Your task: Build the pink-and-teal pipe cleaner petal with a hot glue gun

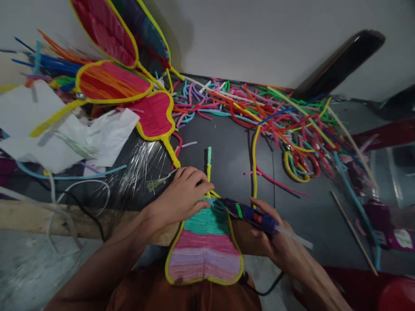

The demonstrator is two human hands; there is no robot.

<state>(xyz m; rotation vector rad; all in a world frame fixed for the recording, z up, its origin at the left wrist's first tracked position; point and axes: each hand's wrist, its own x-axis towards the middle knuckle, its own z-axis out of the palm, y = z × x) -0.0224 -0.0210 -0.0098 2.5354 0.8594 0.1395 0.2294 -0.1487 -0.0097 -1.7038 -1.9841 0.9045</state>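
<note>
A heart-shaped petal panel [205, 250] of pink, lilac and teal pipe cleaners with a yellow rim lies between my arms, its stem pointing away from me. My left hand [183, 196] presses curled fingers on its teal top end, where the teal and yellow stem [209, 162] sticks out. My right hand [275, 235] grips a dark blue glue gun [251, 214], nozzle aimed at the panel's top right edge. A clear glue stick juts from the gun's back.
Loose pipe cleaners [275, 116] in many colours sprawl over the dark table [227, 164]. Finished petal panels [129, 82] stand at the back left above crumpled white paper [65, 134]. A thin wooden stick [353, 233] lies right. A cable [84, 211] runs left.
</note>
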